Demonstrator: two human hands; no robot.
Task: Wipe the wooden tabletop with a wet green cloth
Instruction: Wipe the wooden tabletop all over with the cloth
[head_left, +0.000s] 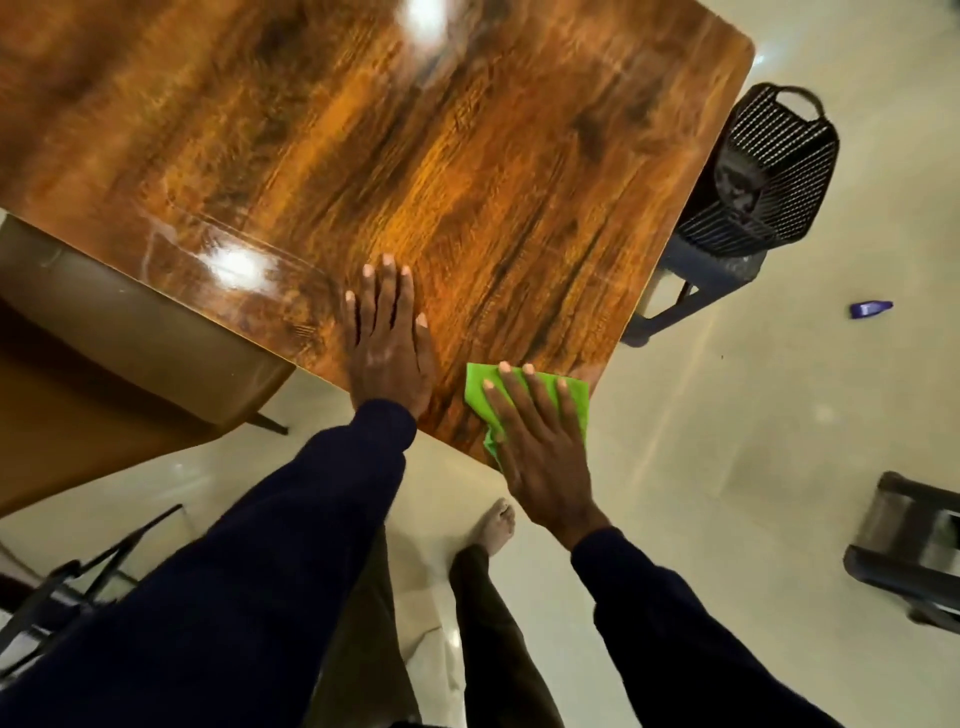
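Observation:
The glossy wooden tabletop (395, 156) fills the upper part of the head view, with bright lamp reflections on it. A green cloth (475, 389) lies at the table's near corner. My right hand (540, 441) presses flat on the cloth with straight, spread fingers, and the cloth's lower end hangs past the table edge. My left hand (387, 338) rests flat on the bare wood just left of the cloth, fingers straight and pointing away from me.
A brown padded chair (130, 332) stands at the table's left side. A dark plastic chair (753, 171) sits past the right edge. On the pale tiled floor lie a small purple bottle (870, 309) and a dark stool (909, 540). My bare foot (496, 525) is below the corner.

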